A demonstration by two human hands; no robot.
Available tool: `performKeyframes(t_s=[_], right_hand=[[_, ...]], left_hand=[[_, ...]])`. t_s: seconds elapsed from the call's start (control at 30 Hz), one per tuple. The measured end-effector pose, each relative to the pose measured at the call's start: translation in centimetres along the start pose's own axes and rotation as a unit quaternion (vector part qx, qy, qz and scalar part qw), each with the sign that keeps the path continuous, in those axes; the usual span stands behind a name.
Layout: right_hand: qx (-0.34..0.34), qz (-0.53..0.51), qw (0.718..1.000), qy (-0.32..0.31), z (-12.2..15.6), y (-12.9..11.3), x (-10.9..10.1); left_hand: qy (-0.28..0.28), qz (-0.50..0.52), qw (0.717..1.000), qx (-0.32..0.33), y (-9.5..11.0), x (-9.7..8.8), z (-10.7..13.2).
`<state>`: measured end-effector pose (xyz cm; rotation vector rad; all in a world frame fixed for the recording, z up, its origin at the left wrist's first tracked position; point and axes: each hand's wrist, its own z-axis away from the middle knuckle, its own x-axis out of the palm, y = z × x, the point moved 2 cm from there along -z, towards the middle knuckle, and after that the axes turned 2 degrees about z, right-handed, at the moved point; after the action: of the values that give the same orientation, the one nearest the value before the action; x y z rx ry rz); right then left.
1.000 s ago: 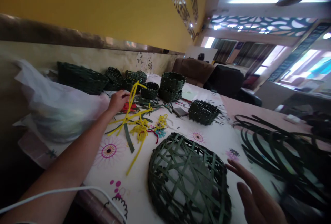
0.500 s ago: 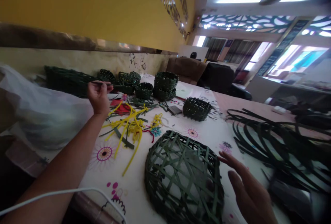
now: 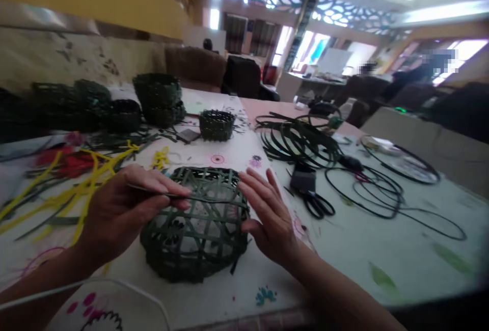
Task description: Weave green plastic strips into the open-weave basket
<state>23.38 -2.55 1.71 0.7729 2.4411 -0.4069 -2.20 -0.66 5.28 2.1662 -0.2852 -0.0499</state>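
Observation:
An openwork basket (image 3: 191,266) of dark green woven strips lies on the table in front of me, its lattice side up. My left hand (image 3: 126,209) is above its left part, thumb and fingers pinched on a thin dark green strip (image 3: 208,199) that stretches rightward over the lattice. Whether the strip's far end is threaded into the weave, I cannot tell. At the basket's right edge is my right hand (image 3: 273,224), fingers extended and spread, fingertips at or close to the rim.
Yellow strips (image 3: 91,170) and a red piece (image 3: 71,162) lie left. Smaller green baskets (image 3: 158,97) stand behind, one basket (image 3: 217,125) apart. To the right are coiled green strips (image 3: 294,140), black-handled scissors (image 3: 320,204) and black cable (image 3: 382,214). A white cord (image 3: 114,282) crosses the lower left.
My left hand has come from the back left to the basket with the strip. My right hand stays by the basket's right edge. The view has turned right.

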Motion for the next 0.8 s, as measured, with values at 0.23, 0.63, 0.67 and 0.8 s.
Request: performKeyframes(t_s=[0.23,0.63,0.67,0.8], right_hand=[[0.082,-0.063,0.992,-0.066,-0.3,1.9,-0.2],[0.133,-0.063,0.978,-0.148,0.2,1.9,0.2],[0.120,-0.067,0.980,-0.145,0.2,1.9,0.2],[0.073,-0.101,0.979,-0.159,0.3,2.0,0.0]], left_hand=[[-0.021,-0.024,0.999,-0.031,-2.9,3.0,-0.2],[0.043,-0.103,0.992,-0.050,-3.0,3.0,1.4],[0.052,-0.113,0.991,-0.052,-3.1,2.8,1.4],[0.058,-0.137,0.987,-0.067,-3.4,2.2,1.2]])
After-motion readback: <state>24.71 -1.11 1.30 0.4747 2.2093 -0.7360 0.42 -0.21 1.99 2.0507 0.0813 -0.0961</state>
